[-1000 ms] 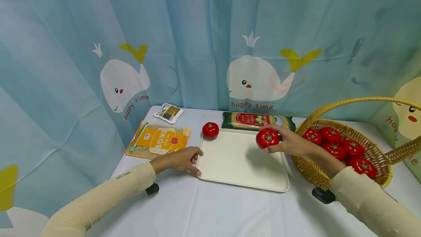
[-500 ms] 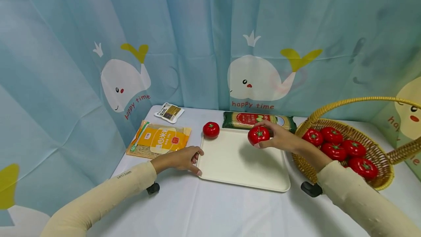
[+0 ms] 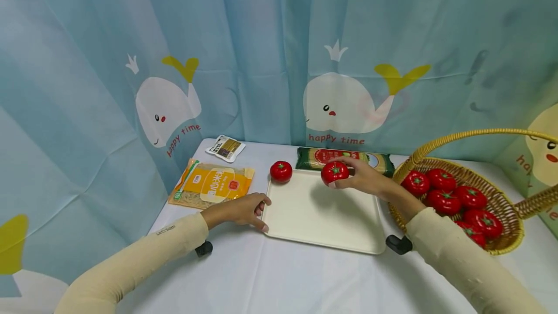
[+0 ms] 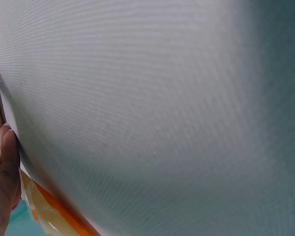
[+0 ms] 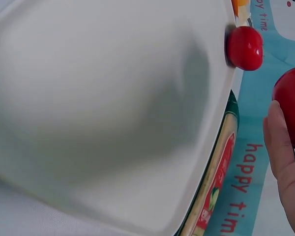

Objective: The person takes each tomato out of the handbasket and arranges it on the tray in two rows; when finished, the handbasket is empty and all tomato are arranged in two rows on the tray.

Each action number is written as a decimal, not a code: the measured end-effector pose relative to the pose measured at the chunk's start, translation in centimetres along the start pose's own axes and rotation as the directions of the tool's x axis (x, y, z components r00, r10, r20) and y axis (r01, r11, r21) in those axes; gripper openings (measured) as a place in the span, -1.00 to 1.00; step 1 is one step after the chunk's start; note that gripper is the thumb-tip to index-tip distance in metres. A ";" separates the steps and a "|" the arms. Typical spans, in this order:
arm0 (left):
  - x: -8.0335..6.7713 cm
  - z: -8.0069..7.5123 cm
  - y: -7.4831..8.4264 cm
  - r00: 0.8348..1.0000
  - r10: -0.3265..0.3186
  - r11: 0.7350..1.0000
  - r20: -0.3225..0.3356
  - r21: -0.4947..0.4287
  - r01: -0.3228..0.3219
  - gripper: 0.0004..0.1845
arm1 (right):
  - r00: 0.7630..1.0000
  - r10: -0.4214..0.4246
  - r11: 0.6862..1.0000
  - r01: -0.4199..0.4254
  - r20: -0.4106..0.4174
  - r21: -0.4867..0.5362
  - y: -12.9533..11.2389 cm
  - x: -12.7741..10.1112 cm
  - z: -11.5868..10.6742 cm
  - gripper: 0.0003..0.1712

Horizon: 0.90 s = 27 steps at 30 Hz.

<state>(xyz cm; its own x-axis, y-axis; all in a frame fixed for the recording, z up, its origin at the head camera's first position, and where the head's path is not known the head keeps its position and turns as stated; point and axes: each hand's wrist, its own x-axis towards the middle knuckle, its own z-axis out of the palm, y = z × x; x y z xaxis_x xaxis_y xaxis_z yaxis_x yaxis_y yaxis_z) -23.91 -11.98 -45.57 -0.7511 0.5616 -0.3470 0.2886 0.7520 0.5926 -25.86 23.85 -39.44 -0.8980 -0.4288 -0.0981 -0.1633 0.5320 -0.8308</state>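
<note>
My right hand (image 3: 364, 177) holds a red tomato (image 3: 333, 172) above the back part of a cream tray (image 3: 322, 227); a shadow falls on the tray below. In the right wrist view, fingers (image 5: 281, 142) lie against the held tomato (image 5: 292, 105), which is cut off by the frame. At the tray's left edge, my left hand (image 3: 244, 211) grips the rim with thumb and fingers. Only part of that hand (image 4: 5, 172) shows in the left wrist view. Another tomato (image 3: 281, 172) sits at the tray's back left corner.
A wicker basket (image 3: 510, 222) with a tall handle and several tomatoes stands on the right. Behind the tray lies a green noodle pack (image 3: 305, 158). An orange-labelled bag (image 3: 211, 183) and a small white packet (image 3: 225, 148) lie left. A curtain (image 3: 261, 62) hangs behind.
My right hand has carried its tomato left and slightly toward the back, over the tray. The left hand stays at the tray's edge, and the corner tomato has not moved.
</note>
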 end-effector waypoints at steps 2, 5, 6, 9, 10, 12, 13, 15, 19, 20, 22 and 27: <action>0.0 0.0 0.0 1.000 0.006 1.000 0.000 -0.006 -0.006 -0.27 | 1.000 0.001 1.000 -0.001 -0.001 -0.016 -0.1 0.3 0.1 -0.17; 0.0 -0.1 0.0 1.000 0.015 1.000 -0.001 -0.014 -0.015 -0.27 | 1.000 0.002 0.999 -0.002 -0.001 -0.033 -0.2 0.7 0.4 -0.17; 0.0 -0.1 0.0 1.000 0.018 1.000 -0.001 -0.014 -0.018 -0.27 | 1.000 0.000 0.999 0.000 -0.002 -0.039 -0.3 0.9 0.4 -0.17; 0.0 -0.1 0.1 1.000 0.017 1.000 -0.002 -0.017 -0.017 -0.27 | 1.000 0.013 0.999 -0.013 -0.004 -0.039 -0.4 1.4 0.7 -0.16; -0.1 -0.1 0.1 1.000 0.016 1.000 -0.001 -0.018 -0.016 -0.28 | 1.000 0.017 0.999 -0.017 -0.004 -0.033 -0.4 1.5 0.8 -0.15; -0.1 -0.1 0.1 1.000 0.011 1.000 0.000 -0.020 -0.011 -0.28 | 1.000 0.023 1.000 -0.023 -0.002 -0.017 -0.5 1.9 1.0 -0.14; -0.1 -0.1 0.1 1.000 0.009 1.000 0.001 -0.021 -0.009 -0.28 | 1.000 0.023 1.000 -0.023 -0.003 -0.011 -0.5 2.0 1.0 -0.14; -0.1 -0.1 0.1 1.000 0.005 1.000 0.003 -0.018 -0.005 -0.28 | 1.000 0.027 1.000 -0.027 -0.003 0.001 -0.5 2.4 1.1 -0.14; 0.0 0.0 0.0 1.000 0.001 1.000 0.002 -0.008 -0.001 -0.28 | 1.000 0.027 1.000 -0.027 -0.012 -0.003 -0.3 2.9 1.4 -0.14; 0.0 0.0 0.0 1.000 0.000 1.000 0.001 -0.006 0.000 -0.28 | 0.999 0.029 1.000 -0.029 -0.018 -0.009 -0.3 3.1 1.4 -0.14; 0.0 0.0 -0.1 1.000 -0.001 1.000 0.000 -0.005 0.001 -0.28 | 0.999 0.030 0.999 -0.031 -0.032 -0.029 -0.2 3.5 1.6 -0.13; 0.0 0.0 0.0 1.000 0.005 1.000 -0.002 -0.007 -0.005 -0.28 | 0.997 0.037 0.997 -0.041 -0.062 -0.067 0.1 4.4 2.0 -0.14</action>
<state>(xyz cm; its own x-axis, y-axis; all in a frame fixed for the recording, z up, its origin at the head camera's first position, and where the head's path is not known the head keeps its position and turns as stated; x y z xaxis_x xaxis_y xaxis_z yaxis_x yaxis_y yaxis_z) -23.93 -11.97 -45.56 -0.7506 0.5650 -0.3426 0.2886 0.7467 0.5993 -29.04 20.50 -41.06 -0.9271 -0.3626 -0.0947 -0.1530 0.5969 -0.7876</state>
